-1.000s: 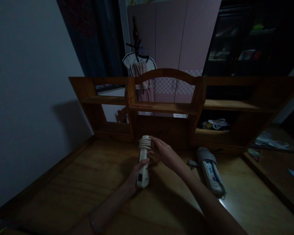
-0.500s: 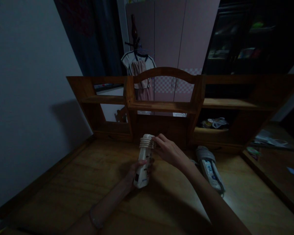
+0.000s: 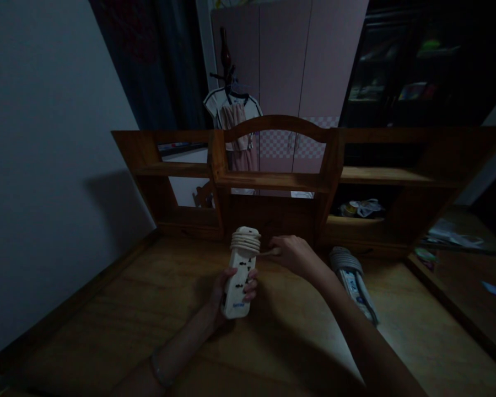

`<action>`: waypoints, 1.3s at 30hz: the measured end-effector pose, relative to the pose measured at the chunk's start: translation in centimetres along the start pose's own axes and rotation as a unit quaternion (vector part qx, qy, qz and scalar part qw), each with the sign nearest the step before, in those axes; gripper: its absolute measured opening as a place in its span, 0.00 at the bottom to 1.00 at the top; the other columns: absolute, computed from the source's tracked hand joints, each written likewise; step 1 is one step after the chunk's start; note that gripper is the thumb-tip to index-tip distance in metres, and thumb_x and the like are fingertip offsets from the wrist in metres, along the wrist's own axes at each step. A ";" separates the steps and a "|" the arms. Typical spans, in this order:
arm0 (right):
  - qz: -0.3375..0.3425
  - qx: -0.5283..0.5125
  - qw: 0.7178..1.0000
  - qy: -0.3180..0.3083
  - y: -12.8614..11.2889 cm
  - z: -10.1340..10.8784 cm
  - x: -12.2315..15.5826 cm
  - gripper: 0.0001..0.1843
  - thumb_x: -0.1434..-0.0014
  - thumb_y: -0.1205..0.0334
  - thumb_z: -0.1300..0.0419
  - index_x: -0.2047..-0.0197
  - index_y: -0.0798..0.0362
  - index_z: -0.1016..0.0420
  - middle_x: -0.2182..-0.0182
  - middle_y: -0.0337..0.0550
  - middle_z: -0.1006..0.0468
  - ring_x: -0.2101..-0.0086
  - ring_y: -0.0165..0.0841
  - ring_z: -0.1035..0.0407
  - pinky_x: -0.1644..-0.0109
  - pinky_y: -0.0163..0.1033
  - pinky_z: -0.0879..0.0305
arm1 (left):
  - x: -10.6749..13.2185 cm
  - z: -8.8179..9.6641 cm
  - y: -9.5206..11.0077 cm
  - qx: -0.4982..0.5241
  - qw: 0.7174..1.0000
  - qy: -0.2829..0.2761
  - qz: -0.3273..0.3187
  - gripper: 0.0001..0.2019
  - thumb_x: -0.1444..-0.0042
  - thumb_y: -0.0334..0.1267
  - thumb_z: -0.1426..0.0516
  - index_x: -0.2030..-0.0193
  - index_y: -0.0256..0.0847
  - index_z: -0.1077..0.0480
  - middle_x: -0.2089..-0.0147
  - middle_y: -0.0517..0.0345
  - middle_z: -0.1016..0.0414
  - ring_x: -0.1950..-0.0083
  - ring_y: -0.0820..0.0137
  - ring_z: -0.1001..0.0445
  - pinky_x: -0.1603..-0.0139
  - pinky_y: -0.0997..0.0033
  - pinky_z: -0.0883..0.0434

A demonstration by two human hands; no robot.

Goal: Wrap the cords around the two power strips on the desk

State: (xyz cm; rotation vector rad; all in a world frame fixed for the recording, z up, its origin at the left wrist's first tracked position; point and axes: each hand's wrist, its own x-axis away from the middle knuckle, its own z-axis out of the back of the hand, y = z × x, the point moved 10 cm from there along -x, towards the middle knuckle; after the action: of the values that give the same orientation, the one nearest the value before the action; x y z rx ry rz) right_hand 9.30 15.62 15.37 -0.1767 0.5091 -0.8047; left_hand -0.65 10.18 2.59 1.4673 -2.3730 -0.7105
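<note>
A white power strip [image 3: 240, 275] is held up over the wooden desktop, its socket face with dark slots turned toward me. My left hand [image 3: 223, 289] wraps around its lower half, fingers on the right edge. Several turns of its white cord [image 3: 246, 241] lie wound around the upper end. From these turns a stretch of cord runs right to my right hand [image 3: 291, 253], which is closed on it. The cord's plug is not visible.
To the right on the desktop [image 3: 157, 309] lies a second power strip [image 3: 353, 281] with grey cord wrapped around it. A wooden shelf unit [image 3: 273, 179] stands along the back, holding a plastic bag [image 3: 367, 208] at right. A white wall [image 3: 58, 182] bounds the left side.
My right hand has moved off the cord turns to the right, drawing a stretch of cord out sideways. The power strip has turned so its socket face shows more fully.
</note>
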 end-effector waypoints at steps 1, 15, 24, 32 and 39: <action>-0.004 -0.018 1.000 -0.013 0.1 0.0 0.1 0.07 0.45 0.61 0.36 0.62 0.51 0.24 0.69 0.44 0.24 0.68 0.36 0.29 0.64 0.36 0.39 | 0.0 0.0 0.2 -0.001 1.000 0.004 -0.005 0.18 0.54 0.47 0.40 0.62 0.36 0.37 0.65 0.58 0.40 0.73 0.79 0.42 0.77 0.80 0.40; 0.037 -0.179 0.982 0.043 -5.1 1.6 0.5 0.16 0.47 0.68 0.39 0.55 0.50 0.34 0.66 0.38 0.25 0.70 0.29 0.31 0.69 0.30 0.42 | 0.5 1.2 0.4 -0.139 0.982 0.125 -0.027 0.16 0.45 0.44 0.43 0.55 0.33 0.32 0.69 0.55 0.32 0.71 0.75 0.32 0.70 0.75 0.34; -0.117 -0.410 0.892 0.150 0.4 -4.5 -0.4 0.20 0.52 0.52 0.35 0.60 0.56 0.30 0.67 0.43 0.23 0.66 0.36 0.28 0.63 0.38 0.33 | 2.0 2.8 3.1 -0.271 0.914 0.264 -0.147 0.21 0.50 0.50 0.39 0.55 0.38 0.33 0.68 0.58 0.30 0.72 0.73 0.29 0.70 0.73 0.33; -0.219 -0.526 0.796 0.204 2.2 -9.8 2.1 0.24 0.52 0.47 0.37 0.58 0.53 0.35 0.68 0.42 0.27 0.67 0.36 0.29 0.66 0.39 0.31 | 3.2 -0.7 4.9 -0.450 0.808 0.277 -0.259 0.32 0.47 0.48 0.40 0.38 0.44 0.47 0.41 0.47 0.36 0.41 0.61 0.35 0.44 0.66 0.39; -0.263 -0.516 0.775 0.254 2.1 -5.8 8.4 0.30 0.49 0.49 0.38 0.46 0.50 0.41 0.54 0.44 0.28 0.54 0.39 0.31 0.52 0.41 0.33 | 2.1 -5.0 -0.3 -0.628 0.726 0.224 -0.165 0.43 0.45 0.45 0.44 0.32 0.32 0.64 0.36 0.34 0.44 0.37 0.58 0.39 0.43 0.65 0.39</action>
State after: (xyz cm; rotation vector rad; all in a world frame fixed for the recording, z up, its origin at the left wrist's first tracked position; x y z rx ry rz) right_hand 12.65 11.19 6.57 -1.1939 1.4445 -1.0434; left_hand 0.95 6.81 6.57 1.1203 -0.7725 -1.4160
